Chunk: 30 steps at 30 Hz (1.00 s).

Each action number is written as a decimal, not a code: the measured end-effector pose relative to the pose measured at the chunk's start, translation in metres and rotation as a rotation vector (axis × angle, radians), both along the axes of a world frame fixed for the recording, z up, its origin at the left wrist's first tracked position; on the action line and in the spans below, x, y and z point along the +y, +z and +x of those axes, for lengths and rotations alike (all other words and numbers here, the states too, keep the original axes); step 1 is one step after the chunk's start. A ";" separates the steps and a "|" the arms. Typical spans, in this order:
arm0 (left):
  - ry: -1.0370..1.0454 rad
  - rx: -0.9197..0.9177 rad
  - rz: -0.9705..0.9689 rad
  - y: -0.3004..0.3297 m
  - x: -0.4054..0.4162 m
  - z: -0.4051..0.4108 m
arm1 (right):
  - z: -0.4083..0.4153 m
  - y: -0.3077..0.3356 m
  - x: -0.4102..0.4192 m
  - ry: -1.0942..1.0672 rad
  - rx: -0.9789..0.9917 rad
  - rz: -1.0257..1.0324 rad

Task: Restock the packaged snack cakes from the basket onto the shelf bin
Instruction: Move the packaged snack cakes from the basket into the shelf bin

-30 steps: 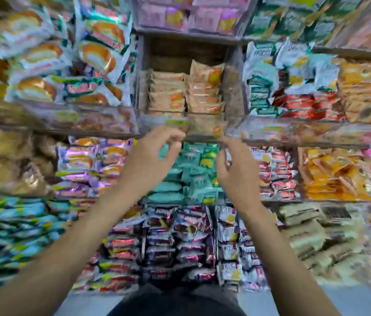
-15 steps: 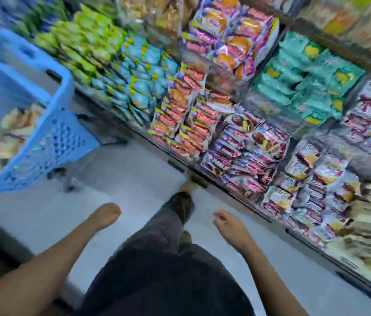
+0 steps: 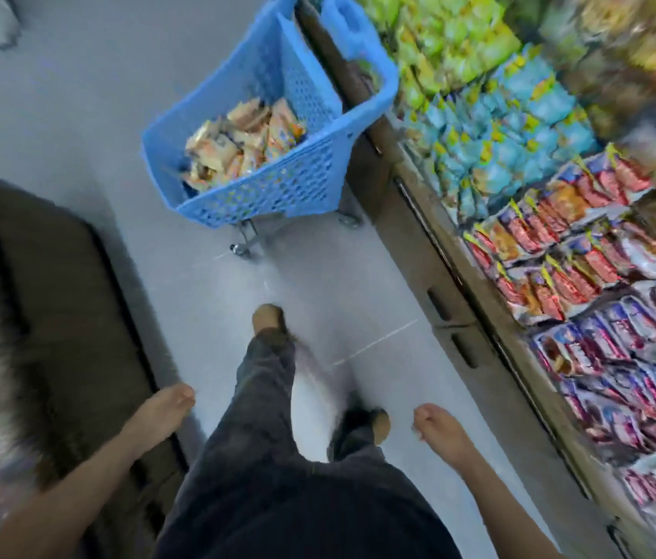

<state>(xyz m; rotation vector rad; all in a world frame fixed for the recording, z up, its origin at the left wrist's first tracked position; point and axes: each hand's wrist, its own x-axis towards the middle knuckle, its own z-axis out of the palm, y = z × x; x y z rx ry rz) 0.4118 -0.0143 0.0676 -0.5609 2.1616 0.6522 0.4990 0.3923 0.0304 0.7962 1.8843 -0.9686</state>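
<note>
A blue wheeled plastic basket stands on the grey floor ahead, against the shelf's lower left end. Inside it lies a heap of orange and cream packaged snack cakes. My left hand hangs low at my side with loosely curled fingers and holds nothing. My right hand also hangs low, fingers loosely curled, empty. Both hands are well short of the basket. The shelf bin for these cakes is out of view above.
Shelves of packaged snacks run along the right, with a dark wooden base. A dark low unit lines the left. My legs in dark trousers step along the grey floor aisle between them.
My hands dropped from the shelf bin to my sides, empty. My view swung down and left, from the shelves to the floor, and the basket now lies straight ahead.
</note>
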 end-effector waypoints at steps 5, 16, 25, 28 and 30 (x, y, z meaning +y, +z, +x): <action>0.269 0.046 0.042 -0.013 -0.071 -0.075 | -0.125 -0.001 -0.057 0.147 -0.034 0.054; 0.388 0.241 0.324 -0.017 -0.097 -0.359 | -0.405 0.033 -0.211 0.233 0.322 0.040; 0.299 0.102 0.265 -0.125 -0.029 -0.471 | -0.543 -0.036 -0.237 0.326 0.310 -0.054; 0.488 0.073 0.250 -0.173 -0.019 -0.504 | -0.581 -0.077 -0.230 0.366 0.217 -0.038; 0.697 0.070 0.251 -0.201 -0.013 -0.523 | -0.603 -0.101 -0.227 0.380 0.178 -0.010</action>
